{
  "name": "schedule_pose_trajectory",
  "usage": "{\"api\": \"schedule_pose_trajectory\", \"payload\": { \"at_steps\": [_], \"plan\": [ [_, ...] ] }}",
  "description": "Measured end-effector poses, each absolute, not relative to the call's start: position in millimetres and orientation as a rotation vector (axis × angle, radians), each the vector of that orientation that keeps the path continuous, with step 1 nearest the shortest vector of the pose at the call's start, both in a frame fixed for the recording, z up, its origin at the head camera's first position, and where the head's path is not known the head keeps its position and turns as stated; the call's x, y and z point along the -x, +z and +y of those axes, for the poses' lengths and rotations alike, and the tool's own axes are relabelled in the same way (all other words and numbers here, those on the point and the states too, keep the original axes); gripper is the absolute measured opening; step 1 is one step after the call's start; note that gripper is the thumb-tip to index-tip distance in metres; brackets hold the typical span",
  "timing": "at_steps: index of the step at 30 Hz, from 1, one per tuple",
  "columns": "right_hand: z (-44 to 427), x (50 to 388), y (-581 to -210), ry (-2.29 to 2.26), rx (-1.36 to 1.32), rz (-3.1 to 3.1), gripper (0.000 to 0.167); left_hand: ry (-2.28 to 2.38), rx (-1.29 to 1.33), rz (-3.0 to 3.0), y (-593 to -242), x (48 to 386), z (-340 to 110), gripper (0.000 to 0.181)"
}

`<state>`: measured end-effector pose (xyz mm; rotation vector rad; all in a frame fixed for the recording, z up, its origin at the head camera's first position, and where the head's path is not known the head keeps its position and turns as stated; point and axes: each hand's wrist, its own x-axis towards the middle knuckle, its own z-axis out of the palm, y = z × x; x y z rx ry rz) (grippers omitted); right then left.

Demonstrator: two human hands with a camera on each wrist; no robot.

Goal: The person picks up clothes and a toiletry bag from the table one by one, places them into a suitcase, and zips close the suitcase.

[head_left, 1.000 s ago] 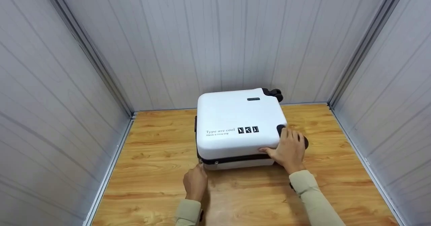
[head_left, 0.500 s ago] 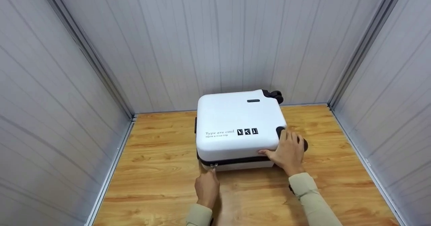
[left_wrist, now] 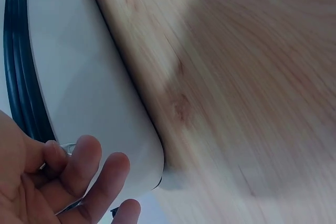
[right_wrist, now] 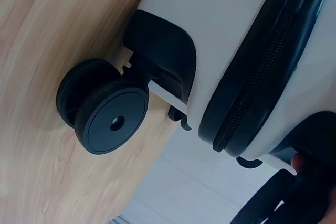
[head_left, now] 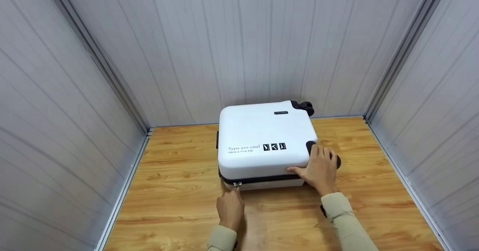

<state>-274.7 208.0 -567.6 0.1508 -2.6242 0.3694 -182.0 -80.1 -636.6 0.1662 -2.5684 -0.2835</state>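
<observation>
A white hard-shell suitcase [head_left: 262,129] lies flat on the wooden floor. Two metal zipper sliders [head_left: 237,184] sit side by side on its dark zipper band, near the front left corner. My left hand [head_left: 230,209] pinches a zipper pull there; in the left wrist view a bit of silver metal [left_wrist: 68,147] shows between thumb and forefinger. At the front right corner, my right hand [head_left: 321,169] grips the suitcase, thumb along the front side and fingers over the black corner guard. A fingertip [right_wrist: 297,162] shows beside the black wheel mount in the right wrist view.
Pale grey panel walls [head_left: 262,41] enclose the wood-look floor [head_left: 176,191] at the back and both sides. Black caster wheels [right_wrist: 115,116] stick out from the suitcase's right end. The back wall stands close behind the suitcase.
My left hand has moved right along the suitcase's front, bringing its zipper slider from the corner up to the other one. Over the last half second it has stayed put; the right hand keeps its place.
</observation>
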Motion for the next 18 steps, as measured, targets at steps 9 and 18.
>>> {"api": "schedule_pose_trajectory", "payload": {
  "at_steps": [9, 18],
  "plan": [
    [208.3, 276.4, -563.7, 0.413, -0.152, -2.643, 0.123, -0.31, -0.188, -2.579, -635.5, 184.6, -81.2, 0.035],
    [208.6, 275.5, -565.1, 0.47, -0.168, -2.666, 0.122, -0.376, -0.227, -2.603, -637.3, 184.1, -82.4, 0.037]
  ]
}}
